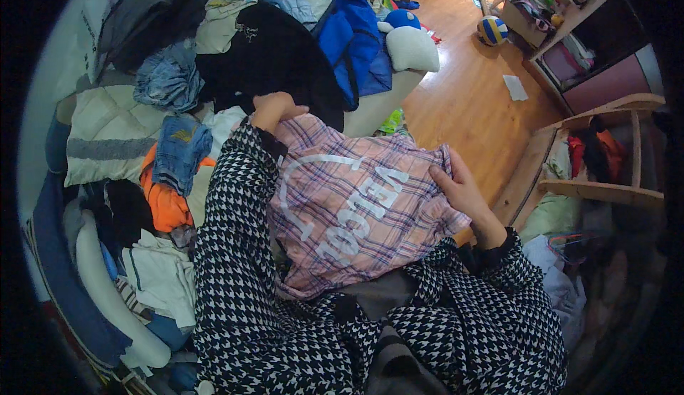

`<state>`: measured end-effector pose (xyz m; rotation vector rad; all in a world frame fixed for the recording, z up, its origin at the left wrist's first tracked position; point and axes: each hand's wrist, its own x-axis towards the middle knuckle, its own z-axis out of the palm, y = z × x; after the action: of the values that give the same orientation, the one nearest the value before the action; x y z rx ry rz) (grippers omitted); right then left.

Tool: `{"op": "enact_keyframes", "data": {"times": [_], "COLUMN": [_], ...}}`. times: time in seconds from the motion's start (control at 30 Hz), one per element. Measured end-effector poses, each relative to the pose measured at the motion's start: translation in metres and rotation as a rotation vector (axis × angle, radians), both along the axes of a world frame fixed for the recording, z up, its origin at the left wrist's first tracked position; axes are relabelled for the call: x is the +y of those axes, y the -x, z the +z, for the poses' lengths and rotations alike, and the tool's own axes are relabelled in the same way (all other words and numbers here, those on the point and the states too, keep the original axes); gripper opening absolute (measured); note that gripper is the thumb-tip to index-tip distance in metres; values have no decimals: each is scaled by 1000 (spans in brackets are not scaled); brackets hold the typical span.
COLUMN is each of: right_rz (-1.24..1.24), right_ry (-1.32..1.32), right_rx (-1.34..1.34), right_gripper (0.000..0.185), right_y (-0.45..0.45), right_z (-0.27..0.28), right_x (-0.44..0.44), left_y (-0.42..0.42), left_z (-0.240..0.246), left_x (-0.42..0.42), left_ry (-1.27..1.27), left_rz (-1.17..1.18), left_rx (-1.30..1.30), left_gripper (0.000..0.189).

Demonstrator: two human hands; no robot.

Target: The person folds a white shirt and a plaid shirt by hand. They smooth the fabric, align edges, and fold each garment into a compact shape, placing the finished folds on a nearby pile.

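Note:
A pink plaid shirt (368, 208) with large white printed lettering is spread between my two hands, over my lap. My left hand (275, 110) grips its upper left part, near a black garment (283, 58). At the right, my right hand (458, 181) pinches the other side of the shirt, with the thumb on top of the cloth. Left of my sleeve lie small blue denim clothes (181, 151) over an orange garment (163, 202). A folded white garment (163, 272) rests lower down at the left.
Clothes are heaped on the bed or sofa, among them a blue bag-like item (352, 36) and a white-and-blue plush toy (411, 47). Beyond, a ball (492, 31) and a paper (514, 87) lie on the wooden floor (459, 101). A wooden frame (604, 190) stands at the right.

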<state>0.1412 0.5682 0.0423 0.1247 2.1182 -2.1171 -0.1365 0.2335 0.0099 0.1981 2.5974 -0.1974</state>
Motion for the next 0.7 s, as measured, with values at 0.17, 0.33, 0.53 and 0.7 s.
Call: {"op": "enact_keyframes", "data": {"times": [0.17,0.33,0.53,0.7], "right_rz": [29,81,133,152], "right_ry": [101,-38,9,-50], "right_rx": [19,95,86,227], "right_gripper": [44,47,49,44], "right_y": [1,7,30,49], "right_z": [24,32,29,24], "right_x": [-2,-3,-8,-7], "left_y": [14,17,-21,-56], "left_z": [-10,9,81,114], "left_x": [-33,-84,-125,-136], "left_ry": [-678,-1458,-1788,-2021], "left_rz": [149,419,559,409], "left_rx": [-275,-141,-29,54], "left_gripper": [27,19,26,44]}}
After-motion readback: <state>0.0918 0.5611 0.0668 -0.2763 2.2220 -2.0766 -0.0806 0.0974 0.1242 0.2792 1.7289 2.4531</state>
